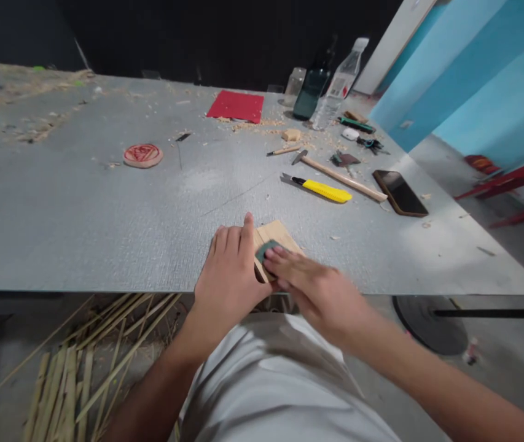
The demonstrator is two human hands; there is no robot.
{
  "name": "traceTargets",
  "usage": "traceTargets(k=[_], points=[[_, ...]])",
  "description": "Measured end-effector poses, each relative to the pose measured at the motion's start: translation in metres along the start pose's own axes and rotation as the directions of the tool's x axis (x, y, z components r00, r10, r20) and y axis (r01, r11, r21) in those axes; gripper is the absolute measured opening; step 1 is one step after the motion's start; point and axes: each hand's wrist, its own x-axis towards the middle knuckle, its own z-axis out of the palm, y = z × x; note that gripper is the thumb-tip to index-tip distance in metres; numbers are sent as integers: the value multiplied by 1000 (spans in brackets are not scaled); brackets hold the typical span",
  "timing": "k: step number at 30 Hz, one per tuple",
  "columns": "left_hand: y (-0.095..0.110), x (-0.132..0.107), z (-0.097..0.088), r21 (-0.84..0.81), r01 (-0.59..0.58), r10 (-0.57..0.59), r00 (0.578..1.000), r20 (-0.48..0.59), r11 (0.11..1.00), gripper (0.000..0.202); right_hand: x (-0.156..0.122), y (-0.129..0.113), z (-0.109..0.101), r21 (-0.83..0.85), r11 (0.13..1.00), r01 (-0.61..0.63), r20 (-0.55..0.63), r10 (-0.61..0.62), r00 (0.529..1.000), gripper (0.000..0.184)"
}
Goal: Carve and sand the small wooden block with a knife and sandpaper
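- A pale, flat wooden block (280, 232) with straight grain is at the grey table (151, 245)'s near edge, mid-scene.
- The left hand (227, 267), thumb spread, grasps its left side.
- The right hand (319, 285) extends its fingers over a dull-green flat pad (266, 248) on the block; cannot tell whether they grip.
- Both forearms converge from near.

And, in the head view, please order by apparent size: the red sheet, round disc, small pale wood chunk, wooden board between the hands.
Largest to smallest:
1. Red sheet
2. Round disc
3. Small pale wood chunk
Unsure: wooden board, partly covered by the right hand and green piece, and nearer the camera.
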Motion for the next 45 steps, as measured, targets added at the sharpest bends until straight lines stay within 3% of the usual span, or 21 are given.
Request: traceTargets(k=[3,8,14,19,26,31,37,39,42,45], points=[[1,0,0,-7,45,-45,999,5,999,108,8,1,1,-14,999,-46,-2,46,999,53],[2,0,-2,2,72,-72,997,25,997,107,-9,-8,1,22,1000,-2,37,1,999,58],[1,-1,-4,-32,57,-56,998,33,998,118,12,12,-3,-21,997,-69,19,70,997,55],[2,0,-4,-17,71,-70,996,59,997,111,-14,2,-6,-75,997,32,61,-27,998,57],[4,-1,-3,-5,99,-98,994,43,995,117,23,19,-1,-22,999,42,42,-41,998,59],[3,1,-5,12,88,-89,992,88,996,112,-10,7,-6,-9,998,66,29,-66,997,58],[2,0,-3,50,63,-66,997,48,997,121,33,26,-4,-12,999,-46,25,46,999,53],[3,0,-1,42,91,-92,995,32,995,118,32,20,-3,-32,999,-17,39,18,999,56],[3,-1,0,26,102,-102,995,16,994,105,7,0,-3,-8,995,103,74,-102,992,59],[1,-1,1,15,63,-63,998,5,998,103,0,-10,-2,-2,994,110,62,-109,992,57]])
